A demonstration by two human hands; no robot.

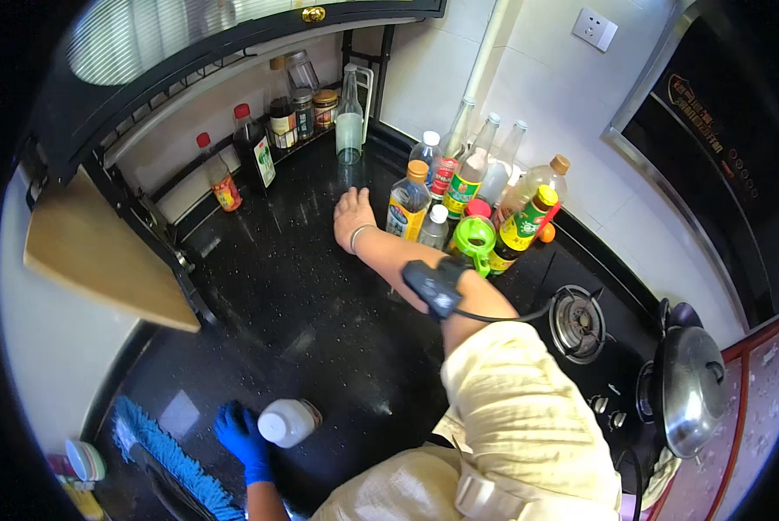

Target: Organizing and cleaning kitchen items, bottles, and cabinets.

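Note:
My right hand [354,218], bare with a bangle at the wrist, reaches far over the black speckled countertop [278,286], fingers spread a little and nothing seen in it. To its right stands a bottle with an orange cap [407,205]; beyond it, near the rack, is a clear glass bottle [349,130]. In a blue glove, my left hand [241,433] rests low at the counter's near side, beside a white plastic bottle [288,423]. Whether the hand touches that bottle is unclear, and its fingers are partly hidden. A blue fluffy duster [178,459] lies left of the glove.
Several sauce bottles, a green-lidded jug [475,239] and glass bottles crowd the right. A gas burner [578,324] and a lidded wok [692,391] are farther right. An open wooden cabinet door [103,254] juts out left, near a dark soy sauce bottle [254,150].

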